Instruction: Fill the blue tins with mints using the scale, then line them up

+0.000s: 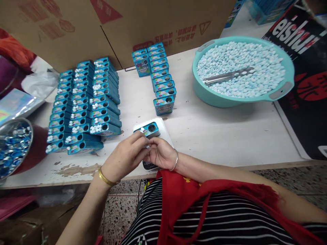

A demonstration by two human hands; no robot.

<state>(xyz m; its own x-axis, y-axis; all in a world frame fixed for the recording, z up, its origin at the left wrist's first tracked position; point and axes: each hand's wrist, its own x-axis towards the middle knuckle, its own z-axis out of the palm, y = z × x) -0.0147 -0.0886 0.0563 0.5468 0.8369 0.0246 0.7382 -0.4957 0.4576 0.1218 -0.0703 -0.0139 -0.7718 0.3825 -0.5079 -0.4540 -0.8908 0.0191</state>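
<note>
A blue candy tin (154, 128) with a round dark hole in its top rests on a white scale (165, 131), with a pale candy on its lid. Just in front of it my hands meet. My left hand (127, 151), wearing a gold bracelet, has its fingers pinched together beside a small white candy (147, 147). Cupped against those fingertips is my right hand (163, 153), with a silver bangle at the wrist and its fingers curled. What lies in its palm is mostly hidden. Both hands cover the scale's dark front part.
Rows of blue tins (106, 129) topped with pale candies stand left; more tins (165, 105) line up beyond the scale. At right, a turquoise basin (204, 97) of candies holds metal tongs (230, 75). A bowl of blue caps (15, 146) sits far left. A cardboard box (166, 20) borders the back.
</note>
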